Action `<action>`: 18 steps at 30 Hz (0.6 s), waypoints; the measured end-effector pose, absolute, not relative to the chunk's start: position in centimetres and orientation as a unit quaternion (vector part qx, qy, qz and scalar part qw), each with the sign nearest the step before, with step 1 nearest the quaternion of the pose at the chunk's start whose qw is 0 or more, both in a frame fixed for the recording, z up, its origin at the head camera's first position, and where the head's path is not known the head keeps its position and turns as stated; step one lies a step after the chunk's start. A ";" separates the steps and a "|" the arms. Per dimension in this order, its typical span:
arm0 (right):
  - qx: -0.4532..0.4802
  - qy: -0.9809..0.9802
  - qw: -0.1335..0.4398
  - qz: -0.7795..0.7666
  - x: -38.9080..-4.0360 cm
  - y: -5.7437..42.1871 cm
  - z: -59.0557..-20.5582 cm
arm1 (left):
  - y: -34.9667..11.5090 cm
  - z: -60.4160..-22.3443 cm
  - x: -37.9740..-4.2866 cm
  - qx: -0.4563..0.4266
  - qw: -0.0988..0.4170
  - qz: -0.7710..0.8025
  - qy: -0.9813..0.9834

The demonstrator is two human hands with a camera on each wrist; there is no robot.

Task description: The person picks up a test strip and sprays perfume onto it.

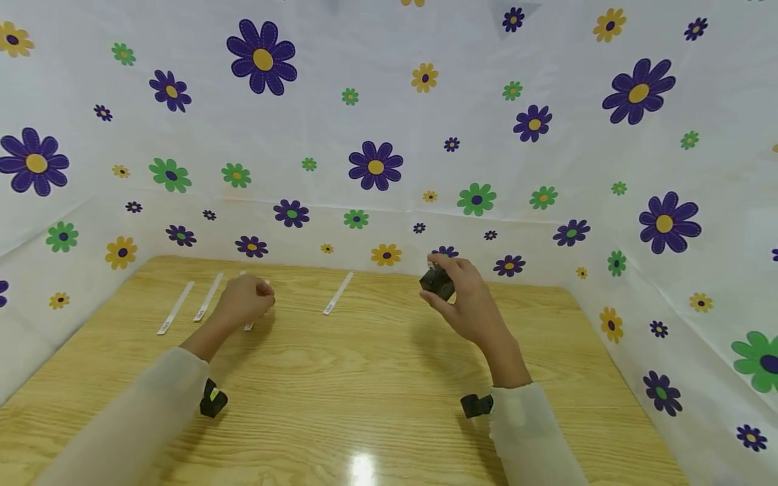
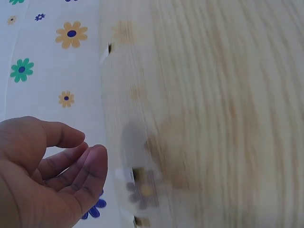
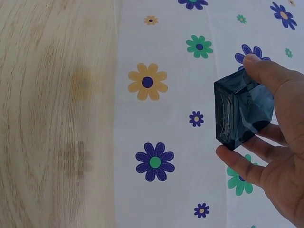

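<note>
My right hand is raised over the right side of the table and holds a square, dark blue glass bottle between thumb and fingers. Close up in the right wrist view, its see-through glass block shows a thick wall, while part of it is hidden by the fingers. Over the back left of the table, my left hand hangs with loosely curled fingers. Nothing shows between those fingers in the left wrist view. Beneath that hand, a white strip is partly covered.
More white strips with small print at their near ends lie on the wooden table: one at far left, a second strip beside it, another strip near the middle. A flower-patterned white sheet encloses the back and sides.
</note>
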State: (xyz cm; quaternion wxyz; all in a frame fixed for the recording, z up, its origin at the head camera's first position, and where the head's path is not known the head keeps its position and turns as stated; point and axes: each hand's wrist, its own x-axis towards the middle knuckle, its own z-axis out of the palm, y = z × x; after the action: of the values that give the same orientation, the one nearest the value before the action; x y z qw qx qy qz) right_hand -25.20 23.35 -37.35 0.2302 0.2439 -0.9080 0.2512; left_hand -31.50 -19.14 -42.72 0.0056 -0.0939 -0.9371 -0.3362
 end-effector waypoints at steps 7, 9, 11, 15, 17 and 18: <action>0.243 -0.906 0.236 0.253 -25.2 23.4 -37.2 | -22.5 -42.5 -31.0 -0.094 0.029 -0.301 -0.949; 0.243 -0.905 0.240 0.255 -25.2 23.4 -37.1 | -23.9 -42.5 -30.8 -0.088 0.030 -0.295 -0.951; 0.243 -0.904 0.243 0.256 -25.2 23.4 -37.2 | -25.2 -42.6 -30.5 -0.083 0.030 -0.289 -0.953; 0.241 -0.905 0.241 0.254 -25.1 23.5 -37.2 | -27.9 -42.8 -29.8 -0.073 0.030 -0.273 -0.959; 0.241 -0.905 0.243 0.254 -25.0 23.6 -37.2 | -29.0 -42.9 -29.6 -0.068 0.033 -0.268 -0.960; 0.241 -0.904 0.244 0.254 -25.0 23.6 -37.2 | -29.5 -43.0 -29.5 -0.067 0.035 -0.266 -0.961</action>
State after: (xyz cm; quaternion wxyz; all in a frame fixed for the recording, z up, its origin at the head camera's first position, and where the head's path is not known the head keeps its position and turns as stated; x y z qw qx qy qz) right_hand -25.01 23.60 -37.22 0.2443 0.2407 -0.9044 0.2538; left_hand -29.48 -29.54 -42.95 0.0345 -0.0675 -0.9609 -0.2662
